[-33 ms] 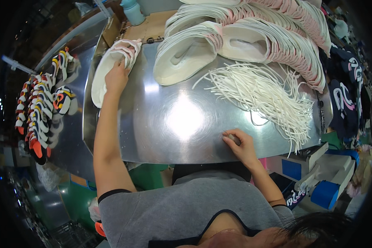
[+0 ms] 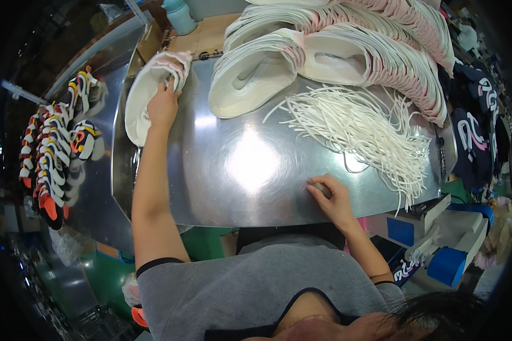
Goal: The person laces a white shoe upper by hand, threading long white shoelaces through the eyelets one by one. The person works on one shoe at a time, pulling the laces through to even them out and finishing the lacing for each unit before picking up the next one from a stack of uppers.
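Observation:
My left hand [image 2: 162, 108] reaches to the far left of the metal table, its fingers closed at the inner rim of a small nested stack of white shoe uppers [image 2: 137, 105] with pinkish edges. The fingertips are partly hidden inside the stack. My right hand [image 2: 333, 200] hovers close to the table's near edge, right of the middle, with thumb and fingers curled together in a pinch. Anything between those fingers is too small to make out. A loose heap of white laces [image 2: 358, 128] lies beyond and to the right of it.
Long nested rows of white shoe uppers [image 2: 256, 85] fill the far side of the metal table [image 2: 210, 187]. Left of its raised edge stand colourful shoe parts [image 2: 54, 153]. A light-blue bottle [image 2: 180, 18] stands at the back. Dark printed pieces [image 2: 469, 142] and a grey-blue machine [image 2: 446, 244] are at right.
My left hand has shifted very slightly to the right against the small stack. The right hand's pinch has barely moved.

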Action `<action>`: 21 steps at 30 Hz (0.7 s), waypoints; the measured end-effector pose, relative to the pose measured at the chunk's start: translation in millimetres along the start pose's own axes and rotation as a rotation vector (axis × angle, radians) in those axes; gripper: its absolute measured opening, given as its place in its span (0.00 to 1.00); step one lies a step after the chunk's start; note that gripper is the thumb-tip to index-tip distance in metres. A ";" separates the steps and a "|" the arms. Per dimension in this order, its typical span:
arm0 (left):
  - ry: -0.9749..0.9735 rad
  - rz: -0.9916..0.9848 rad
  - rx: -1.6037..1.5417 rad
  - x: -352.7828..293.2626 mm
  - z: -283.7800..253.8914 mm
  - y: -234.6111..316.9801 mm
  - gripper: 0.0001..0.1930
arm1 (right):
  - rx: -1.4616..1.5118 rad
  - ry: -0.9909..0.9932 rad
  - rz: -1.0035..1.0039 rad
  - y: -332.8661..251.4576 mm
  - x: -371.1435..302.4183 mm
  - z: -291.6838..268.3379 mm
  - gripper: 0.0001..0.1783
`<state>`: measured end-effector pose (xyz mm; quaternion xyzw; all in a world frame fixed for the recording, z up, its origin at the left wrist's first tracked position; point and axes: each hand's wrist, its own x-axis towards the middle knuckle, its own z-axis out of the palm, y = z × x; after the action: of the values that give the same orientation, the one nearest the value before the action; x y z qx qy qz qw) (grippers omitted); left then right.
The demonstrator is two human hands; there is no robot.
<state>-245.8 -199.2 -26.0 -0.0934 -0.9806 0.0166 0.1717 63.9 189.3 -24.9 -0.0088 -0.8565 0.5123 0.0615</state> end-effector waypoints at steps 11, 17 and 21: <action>0.188 -0.131 -0.868 -64.5 -35.1 73.1 0.14 | -0.467 0.226 -0.291 6.5 176.1 -4.9 0.08; 0.059 -0.239 -0.689 -49.7 -30.3 107.4 0.11 | -0.666 0.092 -0.168 -1.0 162.6 17.9 0.11; 0.299 -0.229 -0.738 -46.0 -26.6 114.8 0.09 | -0.453 0.173 -0.202 19.9 173.3 21.2 0.10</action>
<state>-173.9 -95.1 -23.8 -0.0405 -0.8891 -0.3689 0.2680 -111.4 193.7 -35.6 0.0195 -0.9376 0.2959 0.1817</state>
